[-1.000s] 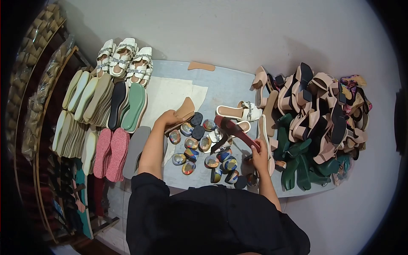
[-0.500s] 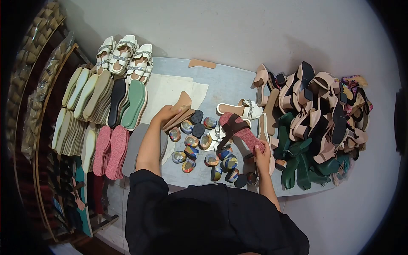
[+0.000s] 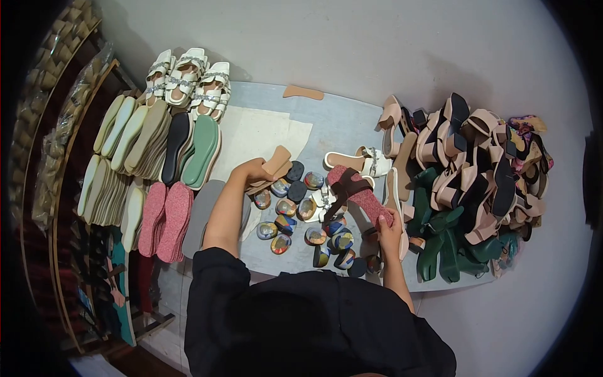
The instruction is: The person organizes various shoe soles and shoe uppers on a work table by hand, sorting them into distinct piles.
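- Right hand [image 3: 388,226]: fingers curled shut on the heel end of a sandal [image 3: 357,190]. The footbed is a coarse pink glitter, and a wide dark-brown strap crosses its toe half. It is held tilted above the near right part of the mat [image 3: 342,122], toe pointing towards the far left.
- Left hand [image 3: 251,171]: closed on a few tan soles [image 3: 277,161]. These are flat, matte and rounded at the ends, and sit over the mat's middle left.
- Heel blocks [image 3: 295,220]: small, rounded and glossy, some with multicolour marbling and a few plain black. They are scattered between the two hands.
- Against 1.0 s ago: the sandal showed a dark red edge then and now lies glitter face up. The tan soles sit lower and flatter in the left hand.
- Mat: pale blue-grey, smooth, laid on a grey floor [image 3: 377,44].
  - Cream sheets [image 3: 257,133] lie at its far left.
  - One tan insole [image 3: 303,93] lies on its far edge.
  - A white sandal [image 3: 358,162] lies just beyond the held one.
- Off the left edge: fanned flat soles [image 3: 157,144], pink glitter soles [image 3: 166,220] and white strapped sandals [image 3: 185,80].
- Off the right edge: a heaped pile of beige and black sandals [image 3: 471,169], with green ones [image 3: 440,248] at its near side.
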`<control>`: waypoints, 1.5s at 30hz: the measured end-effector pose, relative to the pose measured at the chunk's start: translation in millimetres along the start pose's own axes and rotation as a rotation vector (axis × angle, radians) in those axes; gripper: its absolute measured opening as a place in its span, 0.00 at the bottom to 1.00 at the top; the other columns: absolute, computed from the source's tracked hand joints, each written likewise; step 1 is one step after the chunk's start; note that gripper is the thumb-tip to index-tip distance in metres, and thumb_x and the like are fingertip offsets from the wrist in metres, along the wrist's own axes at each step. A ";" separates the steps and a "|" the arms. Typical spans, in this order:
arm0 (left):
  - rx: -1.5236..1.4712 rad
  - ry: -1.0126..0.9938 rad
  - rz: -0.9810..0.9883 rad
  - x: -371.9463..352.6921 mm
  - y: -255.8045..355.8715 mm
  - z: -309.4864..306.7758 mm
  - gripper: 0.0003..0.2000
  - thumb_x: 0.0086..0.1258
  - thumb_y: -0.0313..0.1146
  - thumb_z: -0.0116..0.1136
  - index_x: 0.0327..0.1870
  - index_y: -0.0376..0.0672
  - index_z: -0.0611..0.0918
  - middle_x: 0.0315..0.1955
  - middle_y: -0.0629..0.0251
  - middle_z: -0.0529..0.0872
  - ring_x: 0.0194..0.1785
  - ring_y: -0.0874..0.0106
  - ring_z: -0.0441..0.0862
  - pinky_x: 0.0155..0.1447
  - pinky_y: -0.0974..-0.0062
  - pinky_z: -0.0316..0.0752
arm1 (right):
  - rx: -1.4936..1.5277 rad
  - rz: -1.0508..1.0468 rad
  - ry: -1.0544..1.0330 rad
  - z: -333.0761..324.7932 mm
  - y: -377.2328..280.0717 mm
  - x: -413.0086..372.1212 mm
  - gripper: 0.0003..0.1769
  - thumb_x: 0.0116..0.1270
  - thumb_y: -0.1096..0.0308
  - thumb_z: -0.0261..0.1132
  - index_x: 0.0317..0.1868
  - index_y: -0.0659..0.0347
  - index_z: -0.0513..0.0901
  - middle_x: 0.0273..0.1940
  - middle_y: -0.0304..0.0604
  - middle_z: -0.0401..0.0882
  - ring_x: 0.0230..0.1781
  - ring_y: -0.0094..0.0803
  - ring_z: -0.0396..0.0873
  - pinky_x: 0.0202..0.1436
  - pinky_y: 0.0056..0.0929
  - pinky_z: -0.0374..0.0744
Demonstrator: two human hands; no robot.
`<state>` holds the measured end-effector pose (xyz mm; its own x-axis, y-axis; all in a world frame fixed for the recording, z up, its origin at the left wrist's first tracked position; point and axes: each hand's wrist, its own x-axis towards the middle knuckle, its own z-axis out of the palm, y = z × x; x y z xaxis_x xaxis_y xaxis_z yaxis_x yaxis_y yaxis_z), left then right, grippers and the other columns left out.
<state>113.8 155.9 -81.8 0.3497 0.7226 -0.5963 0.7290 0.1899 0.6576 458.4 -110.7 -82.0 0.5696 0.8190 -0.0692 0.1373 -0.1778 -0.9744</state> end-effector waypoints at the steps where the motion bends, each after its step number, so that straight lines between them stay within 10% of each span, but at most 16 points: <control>1: 0.001 -0.002 -0.048 -3.4 3.6 -1.0 0.27 0.40 0.35 0.74 0.44 0.34 0.80 0.39 0.56 0.83 0.40 0.64 0.80 0.45 0.67 0.73 | -0.011 -0.012 0.002 1.0 -1.9 -0.7 0.12 0.61 0.70 0.59 0.44 0.66 0.73 0.38 0.42 0.75 0.41 0.29 0.73 0.48 0.26 0.70; 11: -0.046 -0.020 0.212 -0.6 -16.4 -44.3 0.17 0.53 0.35 0.68 0.40 0.34 0.82 0.32 0.64 0.84 0.34 0.74 0.79 0.40 0.75 0.73 | 0.061 -0.023 0.091 -15.8 -24.8 -6.5 0.12 0.62 0.71 0.59 0.45 0.65 0.72 0.38 0.40 0.74 0.39 0.25 0.72 0.45 0.22 0.71; 18: -0.213 0.228 0.022 -1.7 -51.1 -81.7 0.17 0.45 0.29 0.71 0.37 0.35 0.82 0.32 0.59 0.84 0.35 0.68 0.80 0.43 0.71 0.73 | 0.079 -0.004 0.088 -10.5 -31.2 -4.7 0.12 0.62 0.72 0.57 0.45 0.65 0.72 0.41 0.43 0.74 0.41 0.28 0.72 0.49 0.25 0.69; 24: 0.556 0.558 -0.006 -22.2 -38.4 -69.5 0.34 0.37 0.33 0.72 0.51 0.39 0.72 0.42 0.49 0.81 0.45 0.57 0.80 0.47 0.63 0.75 | 0.091 0.000 0.067 -4.5 -23.1 -1.8 0.13 0.61 0.70 0.58 0.45 0.66 0.72 0.41 0.42 0.74 0.42 0.29 0.72 0.50 0.25 0.69; 33: 0.598 0.546 -0.178 10.2 -59.2 -52.2 0.34 0.41 0.35 0.67 0.53 0.37 0.67 0.47 0.51 0.76 0.50 0.56 0.76 0.51 0.62 0.74 | 0.039 -0.026 0.088 -0.6 -26.7 -5.7 0.12 0.61 0.70 0.59 0.45 0.66 0.72 0.40 0.42 0.74 0.41 0.27 0.72 0.47 0.24 0.70; 36: 0.793 0.849 -0.017 3.1 -45.0 -30.7 0.34 0.43 0.36 0.67 0.55 0.35 0.67 0.47 0.49 0.75 0.51 0.56 0.75 0.54 0.63 0.72 | 0.062 -0.019 0.084 0.9 -29.8 -7.2 0.12 0.61 0.70 0.58 0.44 0.66 0.72 0.40 0.42 0.74 0.41 0.28 0.72 0.48 0.25 0.70; 38: 0.695 0.741 0.325 13.9 -37.3 -22.6 0.38 0.43 0.40 0.69 0.57 0.34 0.67 0.47 0.47 0.75 0.51 0.54 0.75 0.56 0.64 0.70 | 0.074 -0.025 0.084 -0.2 -28.1 -6.4 0.12 0.61 0.70 0.59 0.44 0.66 0.72 0.40 0.42 0.74 0.41 0.28 0.72 0.49 0.25 0.70; 40: 0.292 0.315 0.252 9.8 -14.0 -3.2 0.41 0.42 0.44 0.71 0.58 0.33 0.67 0.48 0.45 0.75 0.53 0.53 0.74 0.56 0.65 0.70 | 0.077 -0.034 0.092 -2.9 -19.0 -5.3 0.12 0.61 0.70 0.59 0.44 0.66 0.72 0.40 0.42 0.74 0.41 0.28 0.72 0.49 0.25 0.70; 45: 0.552 -0.013 0.141 -21.8 8.9 19.9 0.38 0.47 0.49 0.68 0.56 0.31 0.69 0.48 0.42 0.76 0.51 0.56 0.76 0.53 0.66 0.71 | 0.075 -0.016 0.095 -3.0 -24.0 -7.6 0.12 0.61 0.69 0.59 0.44 0.65 0.72 0.40 0.42 0.74 0.41 0.28 0.72 0.49 0.25 0.70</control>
<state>124.3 128.6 -72.1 0.4704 0.7066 -0.5287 0.8732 -0.2859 0.3947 453.2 -114.3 -57.5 0.6428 0.7651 -0.0364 0.0879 -0.1209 -0.9888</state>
